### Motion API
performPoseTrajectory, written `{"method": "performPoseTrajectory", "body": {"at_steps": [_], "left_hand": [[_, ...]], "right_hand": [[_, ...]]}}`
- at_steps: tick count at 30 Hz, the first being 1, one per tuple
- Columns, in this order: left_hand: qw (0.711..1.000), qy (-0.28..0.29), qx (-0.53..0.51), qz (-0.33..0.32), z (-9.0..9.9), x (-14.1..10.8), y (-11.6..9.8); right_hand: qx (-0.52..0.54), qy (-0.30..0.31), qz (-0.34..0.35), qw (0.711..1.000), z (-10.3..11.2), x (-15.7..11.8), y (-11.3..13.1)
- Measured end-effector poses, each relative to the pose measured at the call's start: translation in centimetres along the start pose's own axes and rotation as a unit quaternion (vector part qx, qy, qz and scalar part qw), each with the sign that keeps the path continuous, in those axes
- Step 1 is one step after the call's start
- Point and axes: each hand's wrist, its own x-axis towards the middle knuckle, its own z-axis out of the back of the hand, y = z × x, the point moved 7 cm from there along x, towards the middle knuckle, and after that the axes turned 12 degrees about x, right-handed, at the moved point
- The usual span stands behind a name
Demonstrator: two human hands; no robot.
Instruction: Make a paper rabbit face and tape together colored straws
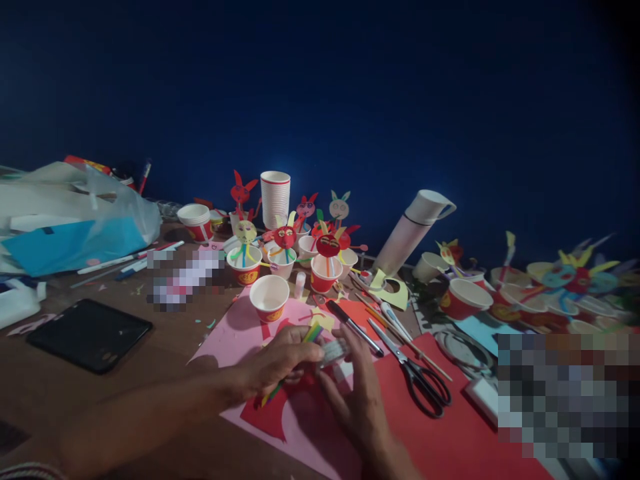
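My left hand (287,360) is closed on narrow green and yellow paper strips (313,333), whose ends stick out above and below the fingers. Between the two hands is a small whitish roll, like a roll of clear tape (334,352). My right hand (357,393) has its fingers around the roll's right side, and my left thumb tip meets its left side. Under both hands lies pink paper (213,342) with a red paper piece (265,415) on it. An empty red-and-white paper cup (270,298) stands just beyond my left hand.
Black-handled scissors (425,383) lie on red paper (440,440) at right, beside a black marker (355,327). Paper cups with paper figures (327,260) stand behind, near stacked cups (275,200) and a tilted white flask (413,230). A dark phone (90,335) lies left.
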Motion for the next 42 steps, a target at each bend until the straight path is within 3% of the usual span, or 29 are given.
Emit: {"method": "performPoseTrajectory", "body": {"at_steps": [4,8,12,17,21,27,31,35,42], "left_hand": [[0.999,0.005,-0.037,-0.001,0.0,0.2,0.3],[0.999,0.008,-0.051,0.004,0.1,0.3,0.6],[0.998,0.025,-0.051,0.011,0.0,0.2,0.5],[0.999,0.042,-0.005,-0.007,0.0,0.1,0.2],[0.999,0.042,0.019,-0.004,0.1,0.1,0.4],[0.999,0.048,0.005,-0.006,-0.1,0.2,0.5],[0.999,0.039,-0.011,0.008,0.1,0.3,0.4],[0.998,0.041,-0.033,0.026,0.2,0.4,0.5],[0.998,0.06,-0.033,0.018,-0.1,0.2,0.3]], "right_hand": [[0.133,-0.008,-0.106,0.985,-0.2,-0.2,-1.8],[0.203,0.011,-0.144,0.968,-0.8,-0.3,-2.6],[0.149,-0.007,-0.113,0.982,-0.1,-0.1,-2.5],[0.056,0.032,-0.004,0.998,0.4,0.4,-0.7],[0.004,0.036,0.034,0.999,0.6,0.6,0.1],[-0.02,0.03,0.034,0.999,0.6,0.3,-0.2],[0.045,-0.008,-0.012,0.999,0.9,0.3,-1.0],[0.12,0.003,-0.057,0.991,0.5,0.7,-1.2],[0.109,-0.007,-0.017,0.994,0.9,0.9,-0.6]]}}
